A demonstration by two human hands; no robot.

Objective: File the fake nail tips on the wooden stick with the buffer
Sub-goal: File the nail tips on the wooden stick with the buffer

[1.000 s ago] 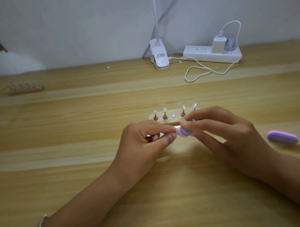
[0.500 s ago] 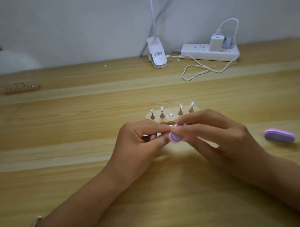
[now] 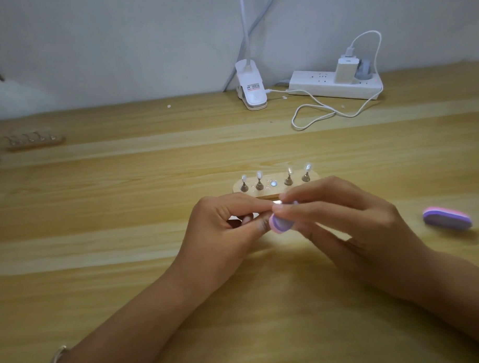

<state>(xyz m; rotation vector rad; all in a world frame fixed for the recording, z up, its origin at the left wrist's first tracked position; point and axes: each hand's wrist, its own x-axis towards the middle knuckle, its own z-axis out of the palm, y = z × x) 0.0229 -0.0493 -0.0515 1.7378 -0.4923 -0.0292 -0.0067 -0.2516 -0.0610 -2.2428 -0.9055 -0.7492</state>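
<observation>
Pale wood table [image 3: 127,266] carries everything. Just in front of the wooden stick [image 3: 266,194] the two hands meet. The left hand [image 3: 229,228] pinches something small between thumb and forefinger. It is probably the nail tip from the stick's bare middle stud [image 3: 273,183], though the fingers hide it. The right hand [image 3: 351,221] grips the pink-and-lilac buffer [image 3: 279,224], with its end laid against that pinch.

Filing looks to be under way on one piece. Four fake nail tips [image 3: 288,171] stand upright on the stick, two to each side of the stud. Whether any has already been filed cannot be told, so much of the job may remain.

Well behind the stick to the right, against the wall, lies a white power strip [image 3: 322,90] with a charger and a looped cable. A clip lamp base [image 3: 251,90] stands well behind the stick. A second stand [image 3: 33,140] sits far to its left. A spare buffer [image 3: 447,218] lies well to its right. None of these crowds the hands. The stick itself is closest, just behind the knuckles.
</observation>
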